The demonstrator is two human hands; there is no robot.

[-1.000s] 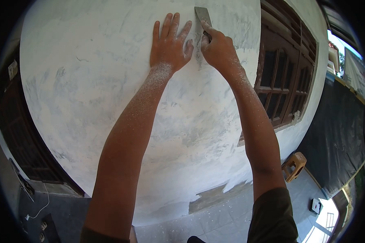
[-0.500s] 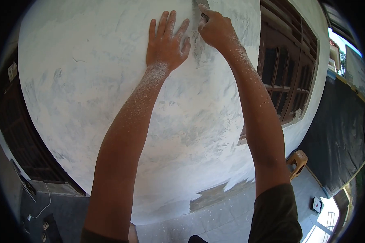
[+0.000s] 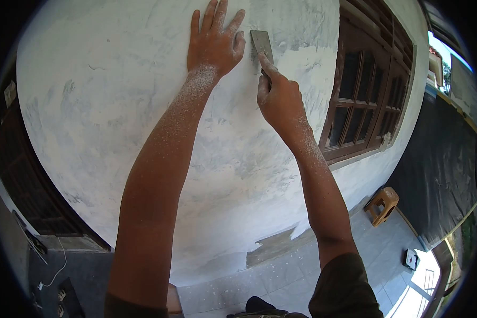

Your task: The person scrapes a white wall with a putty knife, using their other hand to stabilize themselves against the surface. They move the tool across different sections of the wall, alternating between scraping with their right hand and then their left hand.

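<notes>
Fingers spread, my left hand (image 3: 213,45) lies flat against the white, patchy wall (image 3: 238,143), with pale dust on the wrist. To its right, my right hand (image 3: 282,98) is closed round the handle of a putty knife (image 3: 262,44), its index finger stretched along the blade. The metal blade points up and lies against the wall surface, a short way from my left thumb. Dust also coats my right wrist. Most of the handle is hidden in my palm.
A brown wooden window (image 3: 363,100) is on the right, a dark door (image 3: 24,175) on the left. Below right are a brown stool (image 3: 382,205), a black sheet (image 3: 434,164) and a small box (image 3: 411,259). A white cable (image 3: 63,265) lies lower left; pale specks dot the tiled floor (image 3: 286,281).
My right hand has moved down the wall with the putty knife, whose blade now shows fully. My left hand is slightly higher in view, and more of the window and stool is visible.
</notes>
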